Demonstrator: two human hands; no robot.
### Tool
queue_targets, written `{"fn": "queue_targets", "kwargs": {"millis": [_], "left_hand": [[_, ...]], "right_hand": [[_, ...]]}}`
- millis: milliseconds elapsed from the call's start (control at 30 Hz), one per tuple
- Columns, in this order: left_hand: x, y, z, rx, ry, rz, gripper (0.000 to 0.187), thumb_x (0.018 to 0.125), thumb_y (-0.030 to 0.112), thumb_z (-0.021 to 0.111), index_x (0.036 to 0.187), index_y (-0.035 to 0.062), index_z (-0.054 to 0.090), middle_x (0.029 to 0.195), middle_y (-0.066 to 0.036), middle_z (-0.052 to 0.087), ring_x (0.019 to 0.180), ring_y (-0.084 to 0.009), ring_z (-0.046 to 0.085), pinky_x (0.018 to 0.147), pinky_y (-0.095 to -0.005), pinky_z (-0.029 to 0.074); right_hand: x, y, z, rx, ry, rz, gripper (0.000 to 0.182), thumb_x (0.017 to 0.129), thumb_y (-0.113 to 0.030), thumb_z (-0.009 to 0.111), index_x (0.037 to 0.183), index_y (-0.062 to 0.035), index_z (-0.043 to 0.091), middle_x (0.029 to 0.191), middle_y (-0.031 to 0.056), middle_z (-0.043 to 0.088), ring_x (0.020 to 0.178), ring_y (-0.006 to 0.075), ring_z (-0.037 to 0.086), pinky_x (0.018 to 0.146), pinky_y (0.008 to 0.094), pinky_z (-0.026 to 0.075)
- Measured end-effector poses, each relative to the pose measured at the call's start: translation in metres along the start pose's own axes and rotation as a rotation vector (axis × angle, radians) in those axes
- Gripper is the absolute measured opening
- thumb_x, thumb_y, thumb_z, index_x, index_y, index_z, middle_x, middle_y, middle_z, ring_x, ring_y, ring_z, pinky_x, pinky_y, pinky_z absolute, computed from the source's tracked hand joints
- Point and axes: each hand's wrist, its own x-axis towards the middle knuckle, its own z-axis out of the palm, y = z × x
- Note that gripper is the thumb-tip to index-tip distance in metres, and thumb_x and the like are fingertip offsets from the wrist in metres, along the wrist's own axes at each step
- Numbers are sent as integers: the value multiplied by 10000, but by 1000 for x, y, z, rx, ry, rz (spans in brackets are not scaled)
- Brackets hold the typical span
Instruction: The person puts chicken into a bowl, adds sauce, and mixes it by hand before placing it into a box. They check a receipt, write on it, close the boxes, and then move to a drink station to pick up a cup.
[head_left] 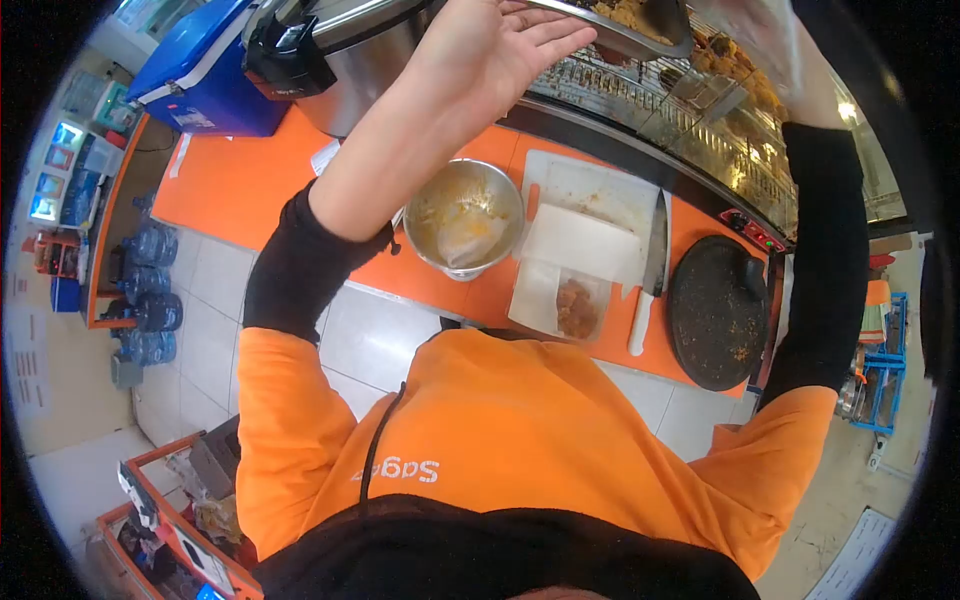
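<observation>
Left hand spread, palm up, beside the metal tray; right hand blurred, grip indeterminate. Takeaway box filled only in part, unclosed; work apparently unfinished.

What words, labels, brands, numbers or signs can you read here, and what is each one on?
"Sag", upside down, on the orange garment; any further letters are unclear.
Too small or blurred to read: white marking on the blue cooler.
Too blurred to read: any markings on the control panel.
Too small to read: the sheet at lower right.
No number can be made out.
</observation>
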Motion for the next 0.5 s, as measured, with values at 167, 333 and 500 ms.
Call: {"fn": "queue_targets", "kwargs": {"millis": [167,333,500], "left_hand": [[22,-1,-9,-16,7,-14,455,867,69,405,1205,-142,185,1301,-288,225,1241,-386,300,1050,-439,335],[42,17,-18,-42,-18,-20,308,852,64,407,1079,-109,292,1245,-275,287,1216,-386,323,1056,-452,325],[90,14,-28,-19,-63,27,277,818,104,461,1018,-66,374,1191,-258,356,1172,-366,366,1043,-446,322]], "right_hand": [[-13,-15,13,169,-28,-192,150,929,-111,451,1046,-61,530,1098,86,536,949,153,546,774,206,475],[-20,-31,17,397,-164,-64,309,880,-214,549,1165,-112,486,1210,146,470,1031,204,504,810,262,449],[-91,-29,55,198,465,223,402,875,-136,467,1236,25,390,1116,163,522,852,126,550,525,120,471]]}}
